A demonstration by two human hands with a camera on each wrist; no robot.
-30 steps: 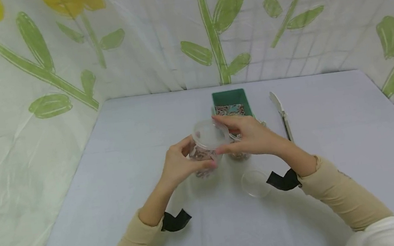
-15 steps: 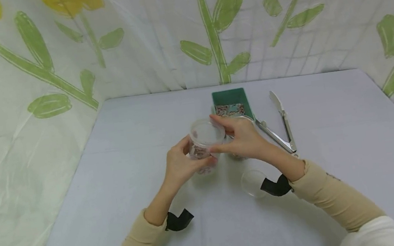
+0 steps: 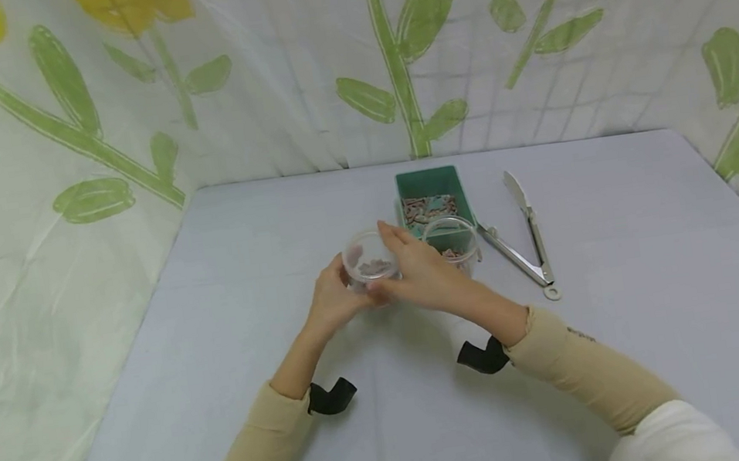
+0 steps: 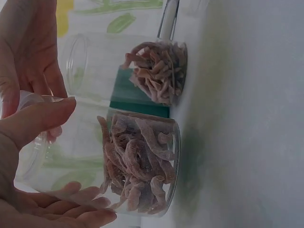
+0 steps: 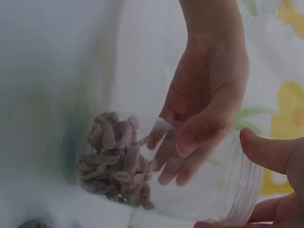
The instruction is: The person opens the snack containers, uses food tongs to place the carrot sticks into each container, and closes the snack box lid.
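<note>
My left hand (image 3: 331, 298) grips the side of a clear plastic jar (image 5: 114, 166) partly filled with brownish, powdery dried strips (image 4: 140, 164). My right hand (image 3: 420, 274) holds the round clear lid (image 3: 367, 250) at the jar's top, thumb and fingers at opposite sides of the rim. The jar stands nearly upright, its base close over the table in the left wrist view. Just to its right is a second clear jar (image 3: 449, 229), without a lid, holding similar strips (image 4: 159, 71) at the bottom.
A green tray (image 3: 426, 179) with more strips sits behind the jars. Metal tongs (image 3: 518, 256) lie spread on the right, one arm reaching beside the second jar. The white table (image 3: 258, 237) ends at a flowered curtain (image 3: 293, 77).
Both hands have shifted the jar slightly left and lower. My right hand has swung left with it, uncovering the second jar and tongs, while its forearm now covers the loose lid on the table.
</note>
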